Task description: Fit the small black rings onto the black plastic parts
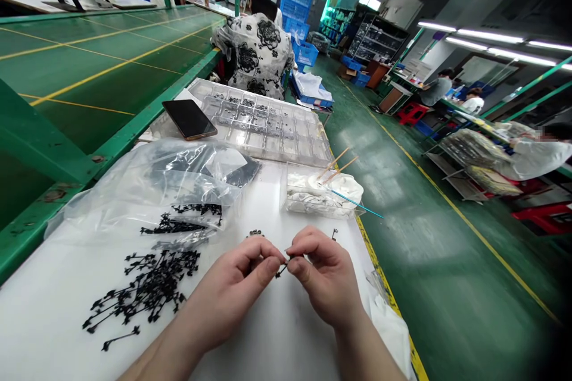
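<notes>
My left hand (239,277) and my right hand (328,277) meet fingertip to fingertip above the white tabletop (268,345). My right thumb and fingers pinch a thin black stick-like part (281,271), whose end pokes out below the fingertips. The left thumb and forefinger are pressed together beside it; what sits between them is too small to make out. Left of my hands lies a loose pile of black plastic parts (154,286), thin stems with knobbed ends. A few small dark pieces (255,233) lie behind my left hand, and one thin piece (335,234) behind the right.
A clear plastic bag (134,190) spills more black parts. Behind are a phone (190,119), a compartment tray (304,143) of small pieces and a clear box (308,205) with white material and sticks. A green frame (120,131) borders the left; a person (257,50) sits ahead.
</notes>
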### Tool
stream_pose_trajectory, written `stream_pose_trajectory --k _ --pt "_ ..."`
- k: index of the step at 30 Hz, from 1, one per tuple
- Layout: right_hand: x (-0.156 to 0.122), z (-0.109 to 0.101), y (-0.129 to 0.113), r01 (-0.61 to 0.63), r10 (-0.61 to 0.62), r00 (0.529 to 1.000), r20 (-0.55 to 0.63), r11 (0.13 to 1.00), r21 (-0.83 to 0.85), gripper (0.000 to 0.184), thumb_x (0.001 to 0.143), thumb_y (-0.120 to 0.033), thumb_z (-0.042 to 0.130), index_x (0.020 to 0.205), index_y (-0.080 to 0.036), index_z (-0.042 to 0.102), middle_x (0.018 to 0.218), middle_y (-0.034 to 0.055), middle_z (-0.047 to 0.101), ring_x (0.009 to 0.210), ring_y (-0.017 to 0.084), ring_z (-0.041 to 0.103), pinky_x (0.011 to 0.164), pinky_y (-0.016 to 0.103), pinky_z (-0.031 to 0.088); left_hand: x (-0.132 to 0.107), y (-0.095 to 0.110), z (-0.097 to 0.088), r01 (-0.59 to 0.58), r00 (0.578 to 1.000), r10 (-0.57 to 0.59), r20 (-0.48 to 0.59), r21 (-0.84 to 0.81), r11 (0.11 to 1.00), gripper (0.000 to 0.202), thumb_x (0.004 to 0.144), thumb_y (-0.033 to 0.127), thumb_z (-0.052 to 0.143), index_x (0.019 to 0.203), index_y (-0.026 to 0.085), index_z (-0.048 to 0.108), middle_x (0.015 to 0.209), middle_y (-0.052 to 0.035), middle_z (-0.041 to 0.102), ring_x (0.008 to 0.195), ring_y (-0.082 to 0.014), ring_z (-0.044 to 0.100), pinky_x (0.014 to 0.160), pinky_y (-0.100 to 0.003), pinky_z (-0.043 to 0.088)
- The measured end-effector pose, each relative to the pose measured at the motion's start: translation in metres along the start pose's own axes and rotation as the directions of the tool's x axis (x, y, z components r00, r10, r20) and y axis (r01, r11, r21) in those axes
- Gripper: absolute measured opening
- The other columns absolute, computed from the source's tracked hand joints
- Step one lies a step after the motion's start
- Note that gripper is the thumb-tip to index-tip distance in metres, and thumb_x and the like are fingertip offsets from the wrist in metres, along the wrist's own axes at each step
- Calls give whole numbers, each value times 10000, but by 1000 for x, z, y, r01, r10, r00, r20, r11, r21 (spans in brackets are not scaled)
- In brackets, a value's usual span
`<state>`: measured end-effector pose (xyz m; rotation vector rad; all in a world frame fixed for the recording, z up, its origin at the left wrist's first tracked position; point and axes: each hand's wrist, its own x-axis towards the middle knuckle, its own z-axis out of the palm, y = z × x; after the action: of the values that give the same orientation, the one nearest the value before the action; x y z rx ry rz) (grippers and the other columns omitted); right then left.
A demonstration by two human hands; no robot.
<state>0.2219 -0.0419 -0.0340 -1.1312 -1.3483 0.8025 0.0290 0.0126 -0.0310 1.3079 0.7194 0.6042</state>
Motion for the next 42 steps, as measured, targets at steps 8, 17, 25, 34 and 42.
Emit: stream_pose_trajectory --k 8,17,25,34,42 --pt "3 5 -3 102 -102 995 7 991 -89 95 913 -334 881 932 -258 828 806 0 680 710 126 626 646 257 488 2 -3 2 21 998 -17 56 -62 998 341 1020 534 683 879 225 654 853 8 564 823 -190 493 758 -292 386" --pt "10 -53 16 -49 -71 643 -762 990 -134 277 992 -482 744 1117 -236 715 919 -6 617 755 127 556 715 285 489 -7 0 5 150 979 -158 -130 -71 986 465 970 706 684 989 242 721 721 42 452 642 -147 322 588 -267 251" --pt "27 -107 51 -164 311 365 -877 949 268 485 755 -550 841 980 -216 572 791 -41 547 599 123 495 484 258 414 -3 -5 5 169 960 -200 -198 -164 972 529 866 749 785 961 243 659 891 -15 655 745 -176 507 678 -260 444" --pt "30 -99 49 -35 303 520 -798 942 334 506 739 -549 915 896 -197 588 740 -44 600 558 99 526 473 228 416 -4 -7 3 141 965 -156 -212 -87 986 534 902 767 730 978 242 671 874 -17 653 795 -198 546 727 -294 460" --pt "36 -85 40 19 243 482 -842 958 287 520 653 -478 994 918 -147 693 775 -11 674 574 68 488 508 209 394 -7 2 7 159 957 -174 -233 -83 984 560 901 799 703 981 245 671 861 -5 629 801 -197 515 745 -305 402"
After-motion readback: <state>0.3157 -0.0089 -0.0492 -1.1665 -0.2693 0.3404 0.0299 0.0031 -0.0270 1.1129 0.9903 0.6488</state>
